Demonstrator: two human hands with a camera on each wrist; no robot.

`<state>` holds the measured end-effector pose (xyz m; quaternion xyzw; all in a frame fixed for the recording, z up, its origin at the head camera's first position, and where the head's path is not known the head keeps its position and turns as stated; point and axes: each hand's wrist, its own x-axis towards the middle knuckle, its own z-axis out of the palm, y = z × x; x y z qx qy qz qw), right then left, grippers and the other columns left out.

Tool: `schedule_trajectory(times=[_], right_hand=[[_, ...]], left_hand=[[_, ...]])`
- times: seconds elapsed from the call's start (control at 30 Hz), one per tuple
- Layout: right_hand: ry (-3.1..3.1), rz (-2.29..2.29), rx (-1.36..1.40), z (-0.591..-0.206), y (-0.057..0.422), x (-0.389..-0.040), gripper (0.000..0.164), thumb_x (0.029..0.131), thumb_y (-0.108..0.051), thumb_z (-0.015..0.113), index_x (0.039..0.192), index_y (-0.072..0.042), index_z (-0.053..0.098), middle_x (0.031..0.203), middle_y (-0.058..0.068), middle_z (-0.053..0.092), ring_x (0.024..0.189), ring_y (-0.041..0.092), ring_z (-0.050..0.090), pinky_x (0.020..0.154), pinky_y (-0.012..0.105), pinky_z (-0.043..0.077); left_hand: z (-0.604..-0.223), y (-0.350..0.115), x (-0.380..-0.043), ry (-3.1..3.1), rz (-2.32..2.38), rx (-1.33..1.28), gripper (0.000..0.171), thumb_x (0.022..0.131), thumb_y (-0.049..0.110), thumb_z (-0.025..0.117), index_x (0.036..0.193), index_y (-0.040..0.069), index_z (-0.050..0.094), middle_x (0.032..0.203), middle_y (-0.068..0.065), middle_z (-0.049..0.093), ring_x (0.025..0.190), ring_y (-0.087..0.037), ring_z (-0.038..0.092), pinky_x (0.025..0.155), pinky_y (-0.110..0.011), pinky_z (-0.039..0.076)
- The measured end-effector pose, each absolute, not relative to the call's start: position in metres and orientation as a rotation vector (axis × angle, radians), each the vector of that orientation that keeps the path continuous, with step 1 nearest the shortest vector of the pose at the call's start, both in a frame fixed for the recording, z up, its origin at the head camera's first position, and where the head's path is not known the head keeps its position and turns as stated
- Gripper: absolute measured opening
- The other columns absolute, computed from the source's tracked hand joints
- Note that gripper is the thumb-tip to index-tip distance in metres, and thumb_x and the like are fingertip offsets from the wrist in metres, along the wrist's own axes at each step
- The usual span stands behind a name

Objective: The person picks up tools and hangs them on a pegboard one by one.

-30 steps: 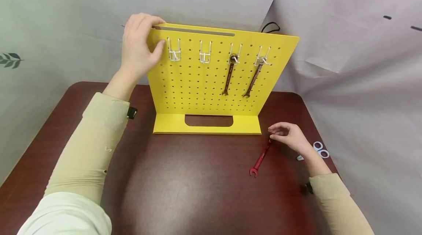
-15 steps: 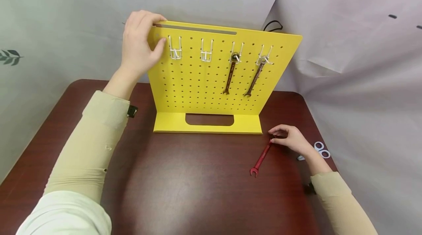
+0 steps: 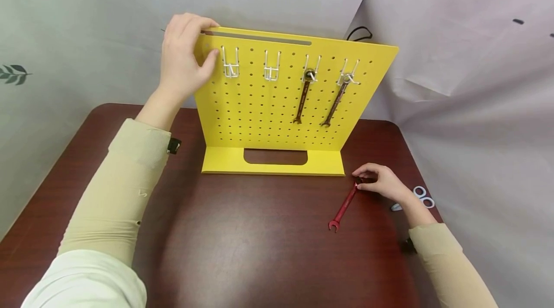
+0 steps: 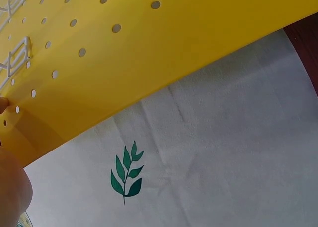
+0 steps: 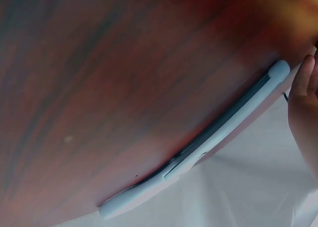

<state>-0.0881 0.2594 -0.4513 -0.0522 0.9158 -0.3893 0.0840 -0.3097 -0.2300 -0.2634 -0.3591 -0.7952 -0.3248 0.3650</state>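
Note:
A yellow pegboard stands upright on its base on the dark table. My left hand grips its top left corner, thumb on the front and fingers over the top edge. Two wrenches hang from white hooks on the board's right half: one dark wrench and another wrench farther right. Right of the base, my right hand pinches the ring end of a red wrench, whose open jaw points toward me. In the right wrist view only part of that hand shows, and the wrench is hidden.
White-handled scissors lie near the table's right edge, partly behind my right wrist. Two white hooks on the board's left half bear nothing. A pale cloth surrounds the table, and a black cord shows behind the board.
My right thumb and fingers have come down slightly onto the red wrench's ring end. The left hand keeps its grip on the pegboard. The head view has shifted a little.

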Motion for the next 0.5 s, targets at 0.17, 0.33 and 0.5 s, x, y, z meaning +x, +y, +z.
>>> schedule_trajectory(times=[0.17, 0.33, 0.5], right_hand=[[2.768, -1.103, -0.300, -0.4528, 0.2609, -0.0881, 0.033, 0.084, -0.002, 0.086, 0.116, -0.006, 0.078, 0.113, 0.012, 0.075, 0.102, 0.014, 0.067, 0.091, 0.015, 0.053], [2.823, -1.036, -0.412, -0.4570, 0.2619, -0.0896, 0.034, 0.082, 0.001, 0.087, 0.113, -0.009, 0.079, 0.111, 0.009, 0.075, 0.099, 0.013, 0.064, 0.090, 0.017, 0.052], [2.864, -0.990, -0.471, -0.4579, 0.2621, -0.0903, 0.033, 0.080, 0.003, 0.088, 0.108, -0.011, 0.080, 0.108, 0.005, 0.075, 0.097, 0.012, 0.064, 0.088, 0.017, 0.053]], left_hand=[[-0.2630, -0.2300, -0.3098, -2.047, -0.843, -0.921, 0.036, 0.095, 0.010, 0.064, 0.128, -0.004, 0.065, 0.118, -0.025, 0.067, 0.115, -0.044, 0.052, 0.110, -0.048, 0.037], [-0.2633, -0.2301, -0.3103, -2.052, -0.844, -0.918, 0.036, 0.095, 0.009, 0.065, 0.128, -0.003, 0.065, 0.118, -0.025, 0.067, 0.115, -0.043, 0.052, 0.110, -0.047, 0.037], [-0.2647, -0.2293, -0.3109, -2.052, -0.834, -0.923, 0.035, 0.096, 0.010, 0.064, 0.128, -0.003, 0.065, 0.117, -0.025, 0.067, 0.115, -0.043, 0.052, 0.110, -0.048, 0.037]])
